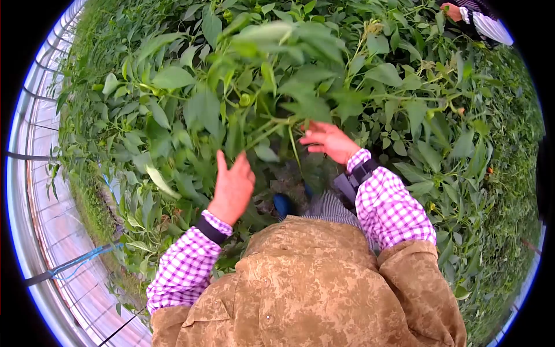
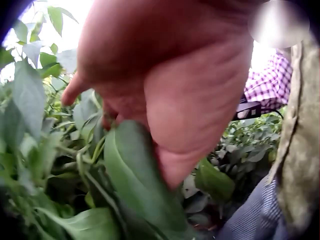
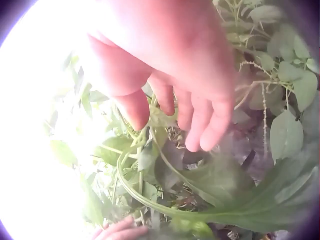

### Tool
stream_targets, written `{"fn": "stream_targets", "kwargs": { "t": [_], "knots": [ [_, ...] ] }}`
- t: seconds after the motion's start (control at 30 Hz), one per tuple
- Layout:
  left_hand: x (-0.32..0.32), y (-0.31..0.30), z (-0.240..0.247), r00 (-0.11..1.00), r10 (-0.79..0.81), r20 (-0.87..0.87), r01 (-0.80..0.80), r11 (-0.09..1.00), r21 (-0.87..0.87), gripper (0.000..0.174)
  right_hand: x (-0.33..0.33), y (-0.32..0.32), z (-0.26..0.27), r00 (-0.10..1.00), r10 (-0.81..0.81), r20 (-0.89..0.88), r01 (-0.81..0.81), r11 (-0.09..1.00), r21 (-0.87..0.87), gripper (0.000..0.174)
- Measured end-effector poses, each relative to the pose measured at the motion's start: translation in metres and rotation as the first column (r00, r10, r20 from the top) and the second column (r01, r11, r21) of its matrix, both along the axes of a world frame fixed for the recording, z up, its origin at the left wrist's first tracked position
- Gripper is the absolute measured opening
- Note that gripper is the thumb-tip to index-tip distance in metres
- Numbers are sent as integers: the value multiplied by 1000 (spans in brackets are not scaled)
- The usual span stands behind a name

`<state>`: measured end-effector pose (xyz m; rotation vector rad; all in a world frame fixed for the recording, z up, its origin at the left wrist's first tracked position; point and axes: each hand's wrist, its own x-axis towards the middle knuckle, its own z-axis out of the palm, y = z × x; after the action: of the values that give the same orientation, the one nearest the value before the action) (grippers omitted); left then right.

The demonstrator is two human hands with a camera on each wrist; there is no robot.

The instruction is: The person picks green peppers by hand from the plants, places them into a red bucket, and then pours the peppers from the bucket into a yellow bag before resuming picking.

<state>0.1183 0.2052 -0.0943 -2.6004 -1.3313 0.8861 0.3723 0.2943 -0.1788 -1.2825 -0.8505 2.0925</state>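
Note:
Leafy pepper plants fill the space in front of me. My left hand (image 1: 232, 188) reaches into the leaves with its index finger stretched out. In the left wrist view a broad green leaf (image 2: 135, 170) lies against the thumb side of that hand. To the right, my right hand (image 1: 330, 143) is beside a green branch (image 1: 280, 121), its fingers loosely extended. The right wrist view shows the thumb apart from the relaxed fingers (image 3: 202, 120), with a curved stem (image 3: 125, 182) below them. A small green pepper (image 1: 245, 100) hangs among the leaves ahead of both hands.
Another person's hand (image 1: 452, 11) is among the plants at the far right. A greenhouse wall of clear sheeting (image 1: 60, 191) curves along the left, with a dark bar (image 1: 69, 266) and blue string. A blue shoe (image 1: 282, 205) shows below my hands.

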Motion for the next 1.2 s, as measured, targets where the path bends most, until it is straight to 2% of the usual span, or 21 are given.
{"fn": "stream_targets", "kwargs": {
  "t": [0.1,0.13,0.2,0.23,0.33,0.4,0.47,0.5,0.53,0.6,0.63,0.67,0.73,0.77,0.83,0.93,1.0,1.07,1.17,1.2],
  "knots": [
    [-12,30,24,1000,5,26,-10,985,174,38,2,21,-2,987,-16,-161,14,1000,-17,38],
    [-16,40,24,1000,0,29,-6,978,209,38,1,25,-3,986,-20,-165,17,1000,-24,38],
    [-21,58,24,999,-50,10,44,949,311,38,-6,29,-5,995,-81,-61,83,996,26,35],
    [-21,66,22,999,-39,23,29,948,316,39,-8,29,-6,996,-70,-63,71,997,22,35],
    [-27,79,16,997,-5,79,-22,943,333,39,-8,22,-23,993,83,81,-85,996,25,23],
    [-32,82,9,995,3,100,-36,944,328,39,-1,12,-36,892,439,104,-435,898,-61,24],
    [-36,81,3,986,27,166,-79,946,314,39,-9,-13,-62,765,634,113,-608,769,-198,26],
    [-38,80,1,985,34,170,-86,948,306,39,-17,-28,-78,690,699,188,-662,715,-227,30],
    [-39,78,1,975,62,213,-121,953,279,40,-26,-39,-94,604,754,259,-709,657,-258,33],
    [-42,74,0,961,98,259,-163,956,243,42,-42,-54,-120,383,783,490,-846,510,-153,40],
    [-43,71,0,934,135,331,-211,955,207,44,-45,-68,-164,326,659,678,-902,431,15,46],
    [-43,68,1,901,171,399,-256,952,169,46,-48,-71,-188,319,664,676,-905,426,8,46],
    [-38,56,9,866,230,444,-296,951,85,48,-58,-74,-218,486,530,695,-724,689,-20,45],
    [-36,49,11,849,270,455,-322,946,40,50,-63,-73,-232,538,474,697,-646,763,-20,44],
    [-32,39,14,827,314,466,-346,938,-19,51,-72,-66,-255,581,398,710,-556,831,-11,43],
    [-30,25,19,793,423,438,-398,905,-153,53,-88,-57,-278,612,302,731,-450,893,7,41],
    [-33,17,24,726,501,471,-420,865,-273,56,-101,-60,-290,613,244,751,-396,918,25,40],
    [-30,12,34,547,629,552,-448,777,-442,54,-112,-72,-298,603,180,777,-349,935,54,39],
    [-27,-3,46,530,579,619,-477,808,-347,41,-113,-88,-307,610,103,786,-285,954,96,37],
    [-26,-11,49,481,559,676,-475,814,-335,36,-113,-91,-308,614,85,785,-268,958,105,36]
  ]
}}
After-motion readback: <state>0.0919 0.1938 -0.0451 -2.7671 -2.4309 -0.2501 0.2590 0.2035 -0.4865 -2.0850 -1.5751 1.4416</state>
